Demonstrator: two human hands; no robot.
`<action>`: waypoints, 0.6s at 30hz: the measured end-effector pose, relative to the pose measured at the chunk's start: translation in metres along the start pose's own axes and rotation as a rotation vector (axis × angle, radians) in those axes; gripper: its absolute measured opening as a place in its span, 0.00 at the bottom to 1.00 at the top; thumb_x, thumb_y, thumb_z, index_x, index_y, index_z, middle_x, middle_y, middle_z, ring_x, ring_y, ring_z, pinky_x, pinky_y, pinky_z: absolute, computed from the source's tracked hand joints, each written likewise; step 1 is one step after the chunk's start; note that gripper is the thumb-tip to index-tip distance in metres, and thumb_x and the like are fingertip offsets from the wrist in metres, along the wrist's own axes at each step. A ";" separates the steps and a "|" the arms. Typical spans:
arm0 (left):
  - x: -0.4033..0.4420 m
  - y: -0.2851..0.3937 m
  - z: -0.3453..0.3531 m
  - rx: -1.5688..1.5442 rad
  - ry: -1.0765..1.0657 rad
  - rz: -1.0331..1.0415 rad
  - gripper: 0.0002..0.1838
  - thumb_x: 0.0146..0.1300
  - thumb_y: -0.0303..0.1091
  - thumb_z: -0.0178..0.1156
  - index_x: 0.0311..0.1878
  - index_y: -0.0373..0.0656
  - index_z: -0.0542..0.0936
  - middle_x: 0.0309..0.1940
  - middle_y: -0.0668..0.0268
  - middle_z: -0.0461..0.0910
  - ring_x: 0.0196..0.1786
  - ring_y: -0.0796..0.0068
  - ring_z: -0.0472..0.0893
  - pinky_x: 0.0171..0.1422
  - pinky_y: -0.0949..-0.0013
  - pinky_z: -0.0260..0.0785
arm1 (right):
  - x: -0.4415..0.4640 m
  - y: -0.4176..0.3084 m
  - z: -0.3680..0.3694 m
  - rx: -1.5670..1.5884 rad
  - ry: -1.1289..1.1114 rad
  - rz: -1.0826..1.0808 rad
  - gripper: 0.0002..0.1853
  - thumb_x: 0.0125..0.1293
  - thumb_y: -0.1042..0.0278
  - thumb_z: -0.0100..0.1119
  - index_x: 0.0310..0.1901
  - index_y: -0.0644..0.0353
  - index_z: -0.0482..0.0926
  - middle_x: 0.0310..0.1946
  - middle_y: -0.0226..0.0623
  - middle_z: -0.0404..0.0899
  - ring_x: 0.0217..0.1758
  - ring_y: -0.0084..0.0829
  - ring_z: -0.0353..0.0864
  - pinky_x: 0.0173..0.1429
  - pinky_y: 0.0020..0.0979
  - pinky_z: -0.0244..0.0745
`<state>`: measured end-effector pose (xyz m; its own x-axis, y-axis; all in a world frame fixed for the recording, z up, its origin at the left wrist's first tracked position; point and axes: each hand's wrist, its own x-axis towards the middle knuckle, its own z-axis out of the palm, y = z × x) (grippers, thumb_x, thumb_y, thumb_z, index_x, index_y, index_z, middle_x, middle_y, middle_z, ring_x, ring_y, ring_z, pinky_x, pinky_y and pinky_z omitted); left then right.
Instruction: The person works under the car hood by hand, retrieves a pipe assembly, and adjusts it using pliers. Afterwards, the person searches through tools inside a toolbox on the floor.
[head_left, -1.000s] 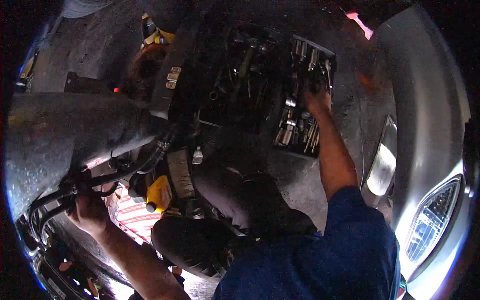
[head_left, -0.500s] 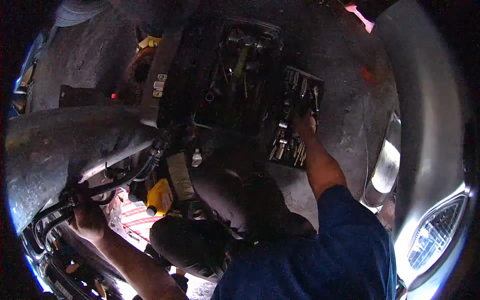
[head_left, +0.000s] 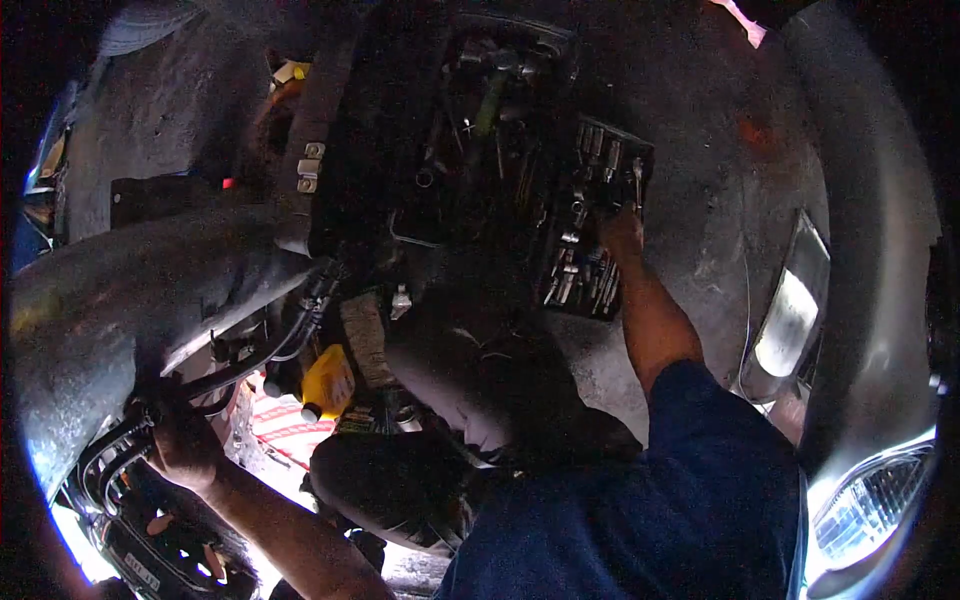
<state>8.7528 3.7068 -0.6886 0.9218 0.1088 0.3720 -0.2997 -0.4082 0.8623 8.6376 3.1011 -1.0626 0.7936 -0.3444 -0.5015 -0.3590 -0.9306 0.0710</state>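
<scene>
My left hand [head_left: 187, 447] is closed around a black hose [head_left: 235, 372] near its lower end, beside bent thin pipes [head_left: 97, 465]. Deep shadow covers its fingertips. On the right, my right hand [head_left: 622, 235] reaches down into a dark tray of sockets [head_left: 585, 285]. Its fingers are too dark to make out, so whether they hold a socket cannot be told. Several shiny sockets and slim bits lie in rows around it. A ratchet-like tool [head_left: 638, 180] lies along the tray's right side.
An open black toolbox [head_left: 415, 240] with jumbled tools stands left of the tray. A yellow bottle [head_left: 328, 382] is by my knee. A grey curved body panel [head_left: 130, 265] rises at left. At right are a bumper-like panel [head_left: 875, 250], a headlight [head_left: 875, 505] and a shiny metal plate [head_left: 790, 310].
The view has shifted slightly, so the tray and toolbox sit a little higher in it. My right hand stays over the sockets, and my left hand keeps its place on the hose.
</scene>
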 end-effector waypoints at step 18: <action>-0.004 -0.012 -0.007 -0.322 0.052 -0.112 0.14 0.61 0.31 0.55 0.48 0.36 0.74 0.47 0.54 0.74 0.49 0.56 0.75 0.57 0.55 0.68 | -0.010 -0.217 -0.126 0.304 0.100 -0.715 0.17 0.64 0.71 0.48 0.54 0.59 0.74 0.66 0.50 0.55 0.71 0.51 0.51 0.71 0.47 0.53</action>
<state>8.7511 3.7173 -0.6976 0.9420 0.1866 0.2791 -0.2675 -0.0851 0.9598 8.7692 3.2909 -0.9643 0.9181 0.3028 -0.2556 0.1487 -0.8611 -0.4862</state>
